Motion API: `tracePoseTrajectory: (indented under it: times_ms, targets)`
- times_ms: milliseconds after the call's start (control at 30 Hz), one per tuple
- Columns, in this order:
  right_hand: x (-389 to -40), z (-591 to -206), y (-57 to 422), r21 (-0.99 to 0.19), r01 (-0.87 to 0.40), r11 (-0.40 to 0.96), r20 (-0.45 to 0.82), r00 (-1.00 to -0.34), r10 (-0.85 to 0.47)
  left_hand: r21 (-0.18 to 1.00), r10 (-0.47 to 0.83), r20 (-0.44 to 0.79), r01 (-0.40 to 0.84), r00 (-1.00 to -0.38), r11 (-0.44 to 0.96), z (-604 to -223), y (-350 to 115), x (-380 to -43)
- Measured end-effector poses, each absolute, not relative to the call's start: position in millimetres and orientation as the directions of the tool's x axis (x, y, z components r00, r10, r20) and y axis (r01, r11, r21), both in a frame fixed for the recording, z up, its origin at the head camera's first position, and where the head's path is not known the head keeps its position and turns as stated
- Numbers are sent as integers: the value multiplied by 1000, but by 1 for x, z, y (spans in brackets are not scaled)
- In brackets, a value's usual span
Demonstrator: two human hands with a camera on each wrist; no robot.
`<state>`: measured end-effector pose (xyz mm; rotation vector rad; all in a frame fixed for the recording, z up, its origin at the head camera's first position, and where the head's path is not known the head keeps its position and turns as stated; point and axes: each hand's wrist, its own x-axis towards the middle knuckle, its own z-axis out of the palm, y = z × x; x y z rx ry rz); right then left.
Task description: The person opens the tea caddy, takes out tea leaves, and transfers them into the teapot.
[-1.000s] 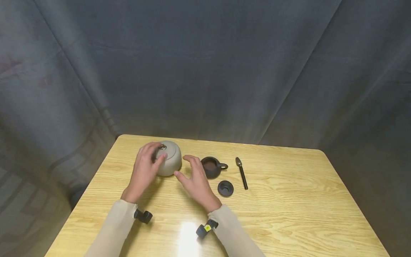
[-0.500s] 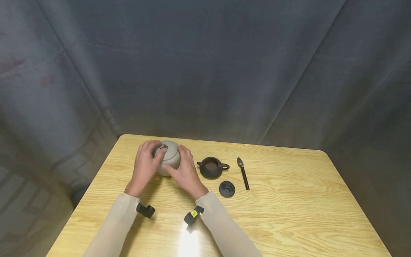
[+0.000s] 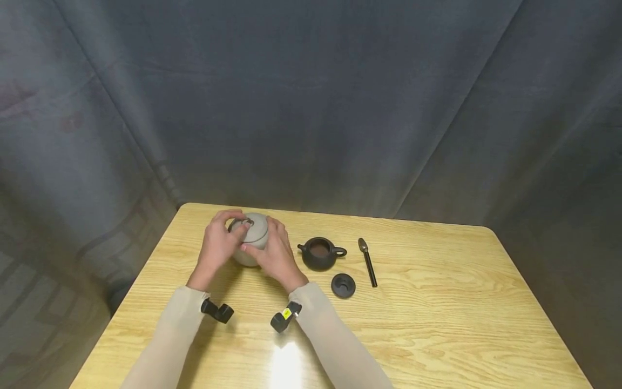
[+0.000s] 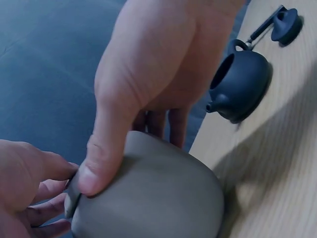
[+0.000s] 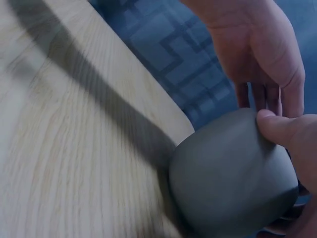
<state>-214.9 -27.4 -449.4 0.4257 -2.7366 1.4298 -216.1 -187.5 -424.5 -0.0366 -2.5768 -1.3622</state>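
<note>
At the left, the left sleeve is crossed at its cuff by a strap from which a small camera is held out on the inner side. By the left hand, the lid of the grey jar is pinched between thumb and fingers, with the thumb laid beside the small ring on top; a dark line is seen between lid and jar along the rim. The jar is stood upright on the left part of the wooden table, near its far edge. Its right side is gripped by the right hand, the thumb being pressed on the near shoulder and the fingers wrapped round the far side. Behind that hand, a second camera is worn on the right sleeve. Farther right, well apart from both hands, the black pot is set uncovered, its spout turned left and its handle right; something brown is seen inside. The black lid is laid just beside the pot, on the near right. Rightmost, the spoon is laid with its bowl pointed away from the person. The table is backed by a dark curtain.
</note>
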Motion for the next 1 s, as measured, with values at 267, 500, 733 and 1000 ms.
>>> tracePoseTrajectory:
  times_ms: [267,500,733,1000]
  targets:
    - [-215,-449,-29,-822,-201,533,98,-972,-215,843,-91,136,67,-986,534,-417,-189,-219]
    - [-214,-451,-28,-827,-195,528,97,-973,-209,847,-104,137,62,-985,529,-414,-187,-218]
    - [-214,-453,-27,-836,-205,509,112,-972,-208,803,-77,223,139,-972,579,-418,-183,-219]
    - [-214,-455,-27,-837,-213,504,121,-970,-209,770,-76,297,192,-952,609,-418,-179,-220]
